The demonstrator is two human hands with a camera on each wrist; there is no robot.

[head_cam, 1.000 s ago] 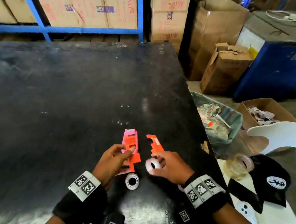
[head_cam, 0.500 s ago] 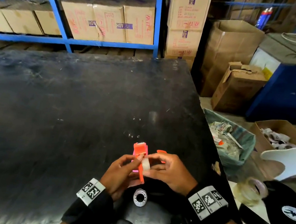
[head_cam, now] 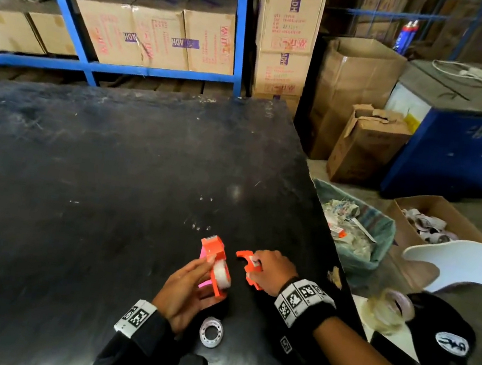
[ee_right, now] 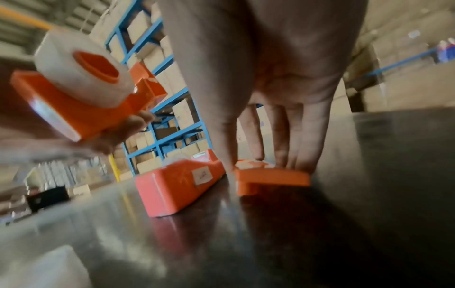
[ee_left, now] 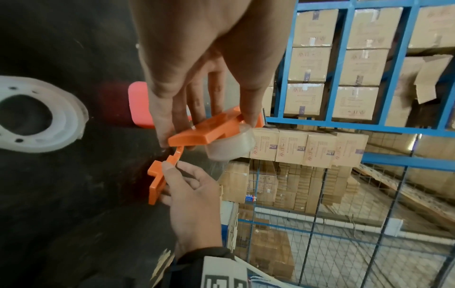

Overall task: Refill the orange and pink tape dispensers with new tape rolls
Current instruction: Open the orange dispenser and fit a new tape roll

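Note:
My left hand [head_cam: 204, 272] holds one orange dispenser half [head_cam: 216, 253] above the black table [head_cam: 106, 193], with a clear tape roll [head_cam: 222, 273] seated on its hub [ee_right: 98, 68]. The pink dispenser [head_cam: 203, 253] lies on the table right behind it, also seen low as the pink dispenser [ee_right: 177, 187]. My right hand [head_cam: 255, 267] is a short way to the right, where thumb and fingers pinch the other orange half, the cover [head_cam: 247, 266], at the table surface; the cover [ee_left: 157, 179] shows in that grip. A second tape roll [head_cam: 211, 332] lies flat near my left wrist.
The table's right edge [head_cam: 327, 242] runs close to my right hand. Beyond it are a green bin of scrap [head_cam: 354, 230], cardboard boxes [head_cam: 364, 144], a white chair [head_cam: 465, 262], a large tape roll [head_cam: 390, 307] and a black cap [head_cam: 442, 334]. Blue racks with cartons [head_cam: 149, 37] stand behind the table.
My right hand has left the tape roll and moved right to take hold of the orange cover. The roll now stays on the orange half in my left hand.

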